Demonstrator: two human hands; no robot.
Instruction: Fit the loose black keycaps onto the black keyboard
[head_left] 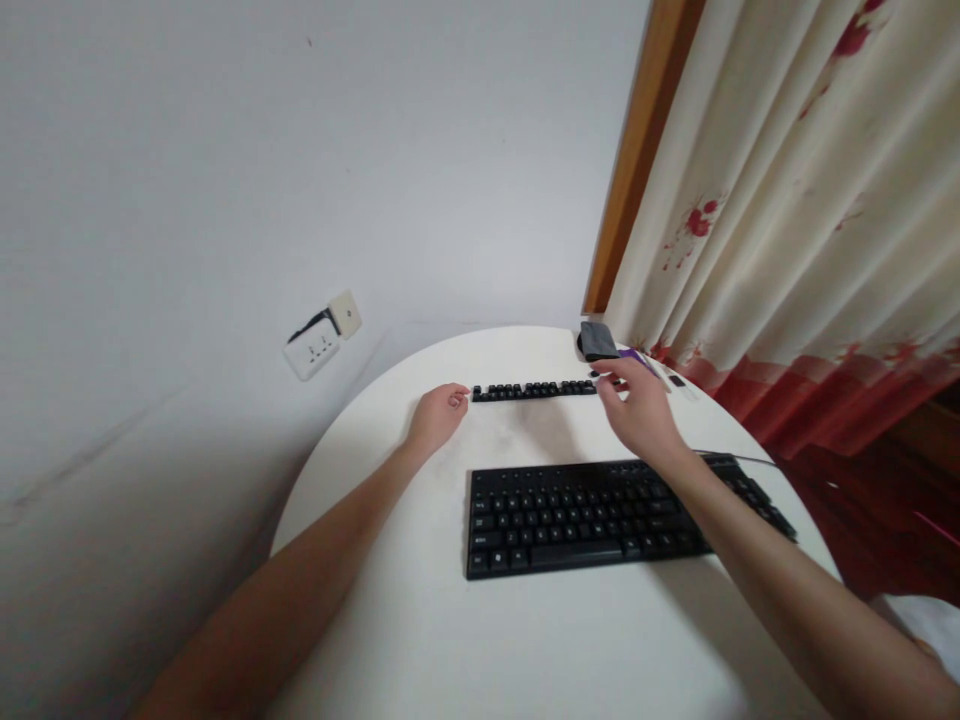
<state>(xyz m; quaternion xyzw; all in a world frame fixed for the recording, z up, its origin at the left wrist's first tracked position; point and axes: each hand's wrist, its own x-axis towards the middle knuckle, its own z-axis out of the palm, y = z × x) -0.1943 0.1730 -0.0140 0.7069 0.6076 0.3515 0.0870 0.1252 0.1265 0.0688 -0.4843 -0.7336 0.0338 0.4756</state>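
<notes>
A row of black keycaps (pixel 534 390) lies across the far part of the white round table (pixel 420 570). My left hand (pixel 439 417) rests at the row's left end, its fingers curled and the fingertips close against the end keycap. At the right end, my right hand (pixel 639 408) has thumb and forefinger close together around a small dark keycap (pixel 595 374); part of the grip is hidden. Nearer to me lies a black keyboard (pixel 577 515), with my right forearm crossing over its right part. Its upper strip shows few keys.
Behind my right hand sits a grey folded cloth or pouch (pixel 598 341), beside a purple item (pixel 634 355) and small flat objects. A cable (pixel 739 456) runs off the table's right side. A wall socket (pixel 312 348) is at left; a flowered curtain (pixel 787 220) hangs at right.
</notes>
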